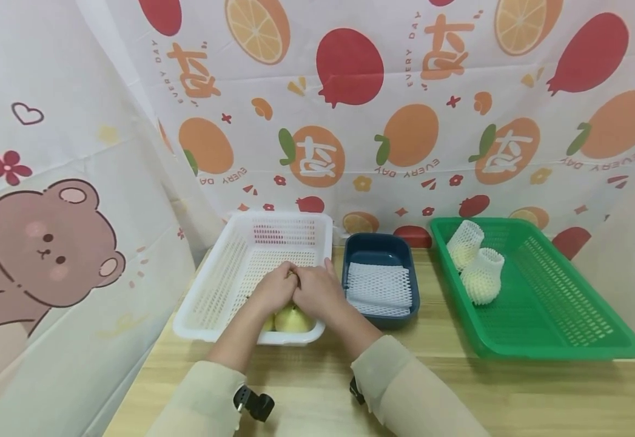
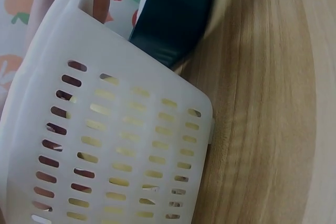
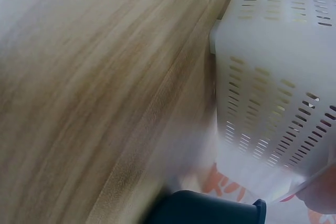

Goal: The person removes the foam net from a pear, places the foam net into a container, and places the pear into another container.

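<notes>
Both hands meet over the white perforated basket (image 1: 186,328) in the head view. The left hand (image 1: 275,290) and the right hand (image 1: 317,292) have their fingers bent inward and their fingertips close together. A small brownish-yellow bit shows between them, too little to identify. The backs of the hands hide whatever lies beneath their fingers. Below the wrists, a yellow-green pear (image 1: 293,320) sits at the basket's near end, with more yellow fruit partly hidden beside it. In the right wrist view, part of a hand (image 3: 321,192) shows at the basket's rim.
Right of the basket stands a dark blue tray (image 1: 381,258) with white foam net sleeves (image 1: 379,288). Farther right, a green basket (image 1: 557,350) holds two pears in foam nets (image 1: 482,278). Everything stands on a wooden table (image 1: 432,382) against a printed cloth (image 1: 361,145).
</notes>
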Tool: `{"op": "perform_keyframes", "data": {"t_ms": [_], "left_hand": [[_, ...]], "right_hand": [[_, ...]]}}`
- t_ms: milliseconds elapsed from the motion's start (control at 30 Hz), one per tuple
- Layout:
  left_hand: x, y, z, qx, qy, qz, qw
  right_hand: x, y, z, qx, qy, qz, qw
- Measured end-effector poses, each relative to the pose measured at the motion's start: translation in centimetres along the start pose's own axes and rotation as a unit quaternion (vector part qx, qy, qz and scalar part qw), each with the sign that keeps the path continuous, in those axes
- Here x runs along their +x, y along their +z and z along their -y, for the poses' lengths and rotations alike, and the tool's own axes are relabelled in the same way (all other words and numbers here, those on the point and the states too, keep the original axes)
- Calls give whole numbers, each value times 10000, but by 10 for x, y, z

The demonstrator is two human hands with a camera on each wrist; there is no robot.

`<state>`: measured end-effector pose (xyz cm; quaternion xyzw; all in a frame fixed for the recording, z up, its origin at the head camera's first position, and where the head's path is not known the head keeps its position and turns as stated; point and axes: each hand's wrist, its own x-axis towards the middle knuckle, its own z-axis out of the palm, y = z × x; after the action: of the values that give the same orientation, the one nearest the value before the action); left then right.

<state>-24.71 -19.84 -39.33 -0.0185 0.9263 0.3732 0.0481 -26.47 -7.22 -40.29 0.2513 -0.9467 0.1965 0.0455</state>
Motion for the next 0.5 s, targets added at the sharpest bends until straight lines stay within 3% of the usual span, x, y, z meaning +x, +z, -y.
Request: {"op": "perform_keyframes", "data": {"t_ms": [300, 500], "left_hand": [[5, 2, -1, 184, 201, -61, 9996], [4, 1, -1, 184, 52, -102, 9998]], "right_hand": [[1, 0, -3, -150, 65, 62, 9998], [1, 0, -3, 70, 75, 58, 9999]]}}
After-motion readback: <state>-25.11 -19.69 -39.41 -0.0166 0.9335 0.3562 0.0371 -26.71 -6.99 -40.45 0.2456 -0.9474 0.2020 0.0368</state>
